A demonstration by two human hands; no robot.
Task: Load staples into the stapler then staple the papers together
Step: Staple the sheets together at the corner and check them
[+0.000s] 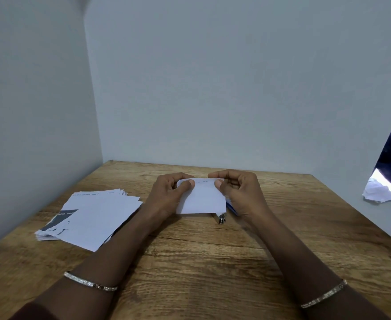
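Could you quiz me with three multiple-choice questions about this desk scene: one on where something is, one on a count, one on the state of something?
1. Where does the loose pile of papers lie?
A. to the left of the hands
B. at the far right edge of the table
C. on the floor

2. How many bracelets does the person wear?
A. none
B. one
C. two

3. What is happening to the small white paper?
A. it lies flat and untouched
B. both hands hold it above the table
C. it is crumpled into a ball

Answers: 1 A, the pile sits on the wooden table left of the left hand. 2 C, there is one bracelet on the left wrist and another on the right. 3 B, the left hand and right hand pinch its upper corners.
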